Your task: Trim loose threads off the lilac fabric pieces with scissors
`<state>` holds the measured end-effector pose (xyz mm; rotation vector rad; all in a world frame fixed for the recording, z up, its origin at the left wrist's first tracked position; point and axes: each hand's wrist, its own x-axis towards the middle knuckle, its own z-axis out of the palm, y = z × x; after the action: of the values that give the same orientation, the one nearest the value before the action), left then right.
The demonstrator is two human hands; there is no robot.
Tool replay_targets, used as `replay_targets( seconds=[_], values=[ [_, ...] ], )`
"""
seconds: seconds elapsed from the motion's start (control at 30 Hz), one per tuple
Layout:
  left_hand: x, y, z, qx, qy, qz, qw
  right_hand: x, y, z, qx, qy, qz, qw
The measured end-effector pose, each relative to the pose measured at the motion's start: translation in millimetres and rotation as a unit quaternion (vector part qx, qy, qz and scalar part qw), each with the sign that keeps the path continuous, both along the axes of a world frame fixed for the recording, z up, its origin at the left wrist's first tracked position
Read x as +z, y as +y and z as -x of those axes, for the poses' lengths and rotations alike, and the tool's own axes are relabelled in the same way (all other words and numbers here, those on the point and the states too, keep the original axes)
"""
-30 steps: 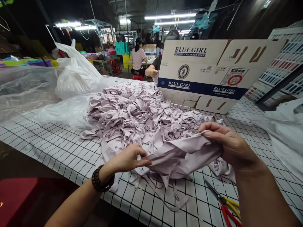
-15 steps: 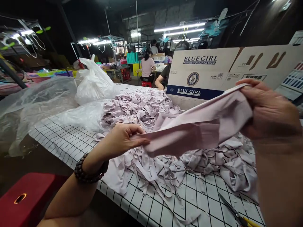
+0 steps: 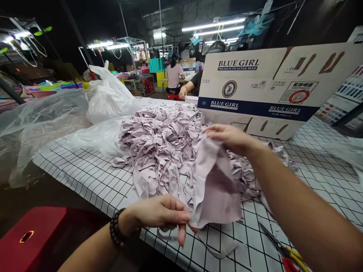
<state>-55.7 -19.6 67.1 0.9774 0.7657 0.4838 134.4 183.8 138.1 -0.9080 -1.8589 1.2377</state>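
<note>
The right hand [image 3: 227, 138] clamps one lilac cloth [image 3: 218, 196] near the front edge of the counter [image 3: 93, 175]; the left hand [image 3: 167, 213] is at its lower corner, hold unclear. A large heap [image 3: 161, 136] lies behind; finished share unclear.

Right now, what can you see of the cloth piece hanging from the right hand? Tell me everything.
The cloth piece is pale mauve, soft-looking fabric, creased, darker toward the lower right. The right hand holds its top, so it hangs before the pile of similar cloth. The left hand is at its lower-left corner; whether it pinches is unclear.
</note>
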Motion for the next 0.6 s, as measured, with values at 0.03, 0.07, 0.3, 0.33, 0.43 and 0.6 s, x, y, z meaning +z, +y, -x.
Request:
replay_targets(
  seconds=[0.03,0.07,0.3,0.33,0.43,0.6],
  values=[
    [-9.9,-2.3,-9.6,0.028,-0.044,0.032,0.998,-13.6,-4.1,7.7,0.007,-0.031,0.003,0.999],
    [-19.5,-4.2,-19.2,0.072,-0.084,0.057,0.992,-26.2,-11.2,11.6,0.016,-0.060,0.004,0.998],
    [-46.9,-4.1,-61.1,0.282,-0.223,0.118,0.926,-80.1,-111.7,-40.3,0.224,-0.182,0.006,0.957],
    [-45.1,-3.7,-64.1,0.275,-0.231,0.121,0.925,-87.6,-124.7,-45.9,0.203,-0.175,-0.012,0.964],
    [-38.5,-4.5,-71.8,0.241,-0.246,0.133,0.929,-109.5,-149.6,-47.2,0.103,-0.111,-0.057,0.987],
    [-34.6,-8.9,-76.7,0.203,-0.214,0.096,0.951,-117.9,-152.9,-34.3,0.030,-0.006,-0.160,0.987]
  ],
)
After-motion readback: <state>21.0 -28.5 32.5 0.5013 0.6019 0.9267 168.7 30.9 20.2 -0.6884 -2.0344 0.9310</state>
